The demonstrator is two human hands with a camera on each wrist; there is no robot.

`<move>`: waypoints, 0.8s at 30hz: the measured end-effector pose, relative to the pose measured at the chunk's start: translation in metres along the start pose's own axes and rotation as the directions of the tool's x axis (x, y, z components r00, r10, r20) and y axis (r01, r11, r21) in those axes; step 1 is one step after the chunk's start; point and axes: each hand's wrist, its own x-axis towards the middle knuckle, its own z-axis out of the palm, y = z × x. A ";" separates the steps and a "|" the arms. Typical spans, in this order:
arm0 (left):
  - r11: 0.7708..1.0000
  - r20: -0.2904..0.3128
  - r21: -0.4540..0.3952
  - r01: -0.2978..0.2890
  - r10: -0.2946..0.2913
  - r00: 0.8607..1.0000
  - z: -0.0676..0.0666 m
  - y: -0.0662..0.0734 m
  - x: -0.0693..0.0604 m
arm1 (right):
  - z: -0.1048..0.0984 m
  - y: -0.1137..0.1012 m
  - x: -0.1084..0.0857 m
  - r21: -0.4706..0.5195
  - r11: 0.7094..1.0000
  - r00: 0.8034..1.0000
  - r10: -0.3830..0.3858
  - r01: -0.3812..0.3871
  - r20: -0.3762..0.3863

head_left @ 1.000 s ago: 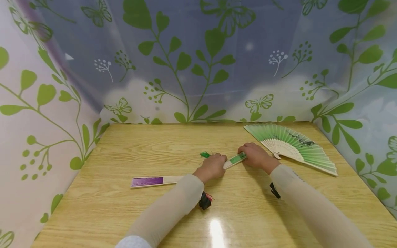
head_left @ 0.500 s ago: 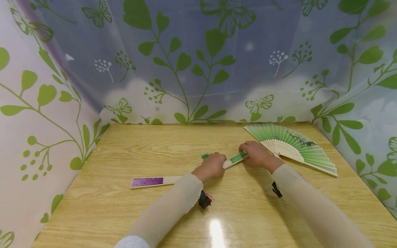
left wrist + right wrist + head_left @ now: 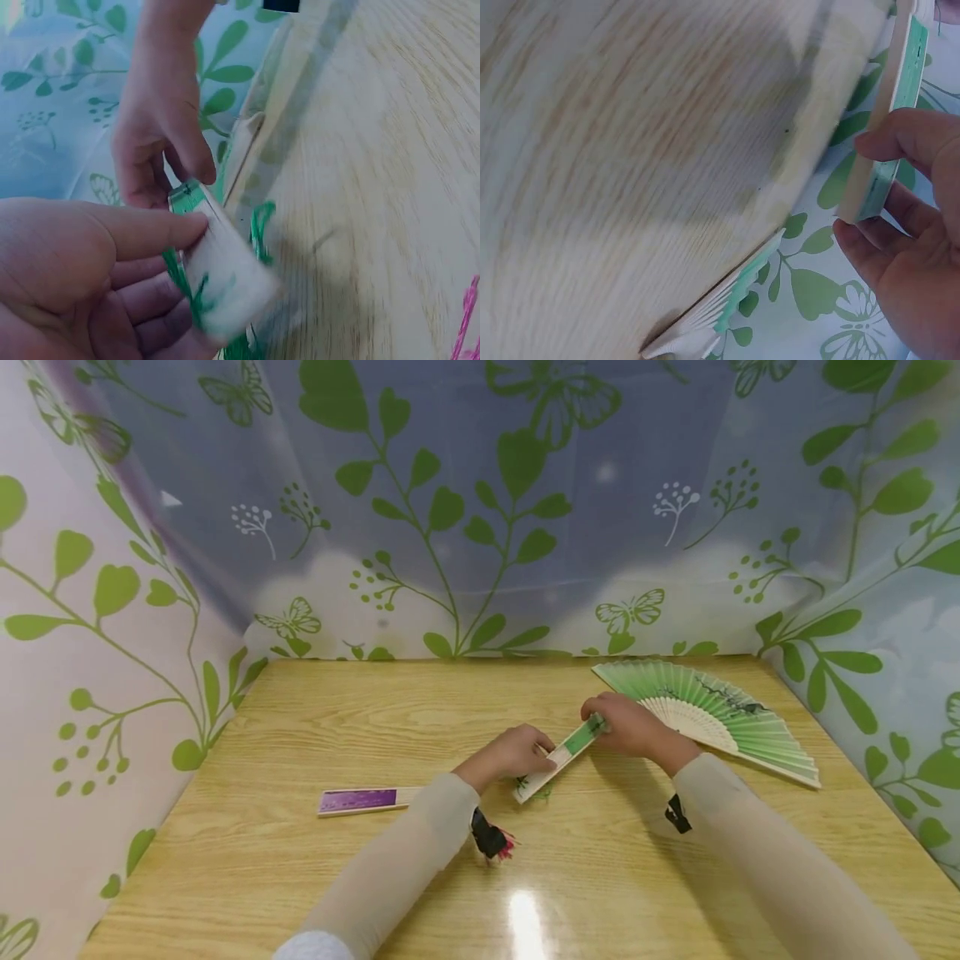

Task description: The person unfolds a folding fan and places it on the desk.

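A folded green fan [image 3: 572,748] is held between both hands over the table. The left hand [image 3: 517,753] has its thumb on the pale guard near the lower end, fingers curled beneath, as the left wrist view shows the fan [image 3: 229,270] with its green tassel [image 3: 260,225]. At the far green end, the right hand [image 3: 626,725] pinches the fan; in the right wrist view its thumb lies on one edge of the fan [image 3: 889,112], fingers behind. A folded purple fan [image 3: 358,801] lies on the table, partly hidden by the left sleeve.
An open green fan [image 3: 720,710] lies at the table's back right, just beyond the right hand. Patterned cloth [image 3: 450,527] hangs behind and at both sides of the wooden table [image 3: 300,885]. A pink tassel [image 3: 506,845] shows beside the left sleeve.
The held fan has turned steeper, its right end up and its left end down toward the table's front. The left hand's fingers have shifted on it, and more of its lower end shows.
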 end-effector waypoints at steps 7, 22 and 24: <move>0.948 0.035 -0.317 0.033 -0.022 0.999 -0.004 -0.005 -0.005 | 0.001 0.000 -0.006 0.209 0.977 0.994 0.064 -0.044 -0.092; 0.913 -0.013 -0.409 0.001 -0.007 1.000 0.003 -0.004 -0.016 | 0.019 -0.016 -0.008 0.835 0.518 0.860 0.497 -0.185 -0.118; 0.911 -0.020 -0.412 0.001 -0.011 1.000 0.005 -0.004 -0.017 | 0.022 -0.020 -0.007 0.901 0.404 0.840 0.535 -0.159 -0.092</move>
